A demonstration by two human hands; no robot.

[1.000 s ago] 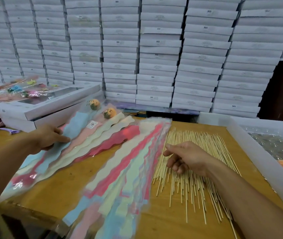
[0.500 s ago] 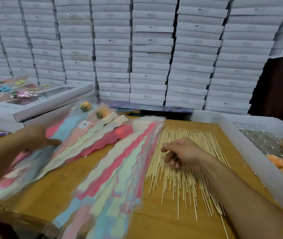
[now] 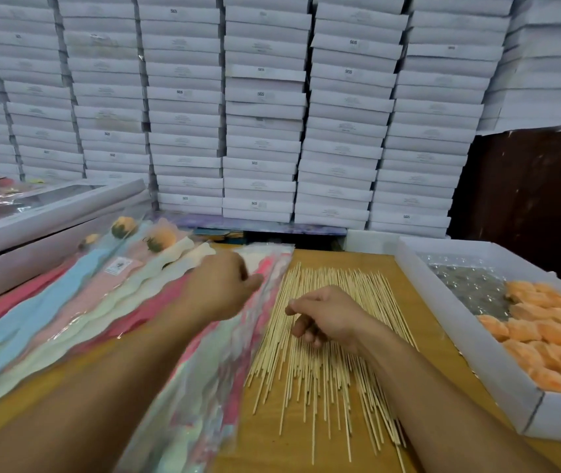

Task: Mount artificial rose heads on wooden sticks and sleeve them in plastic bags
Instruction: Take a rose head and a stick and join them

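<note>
- The wooden desk (image 3: 419, 278) holds a big spread of thin wooden sticks (image 3: 320, 370) near its middle. They fan out toward the near edge.
- The right hand (image 3: 327, 317) rests on top of the sticks. Its fingers are curled down. The thumb and first finger are pressed together at the tip, but it is too small to tell if a stick is between them.
- The left hand (image 3: 221, 285) is blurry. It is over the far end of a pile of plastic bags (image 3: 204, 387) that lies just left of the sticks. Its fingers are bent, and I cannot tell if it grasps a bag or only touches one.
- The bags have wavy stripes of pink, pale green and blue, and the pile reaches to the near edge of the desk.
- More striped bags (image 3: 67, 319) lie fanned out by the left edge. Some have orange roses (image 3: 156, 238) at their far ends, near the back edge.
- A white tray (image 3: 470, 339) sits at the right edge of the desk. Orange rose heads (image 3: 545, 336) are piled in its near part.
- A flat white box (image 3: 47, 220) with a clear window sits at the far left corner.
- Stacks of white boxes (image 3: 262, 107) fill the wall behind the desk.
</note>
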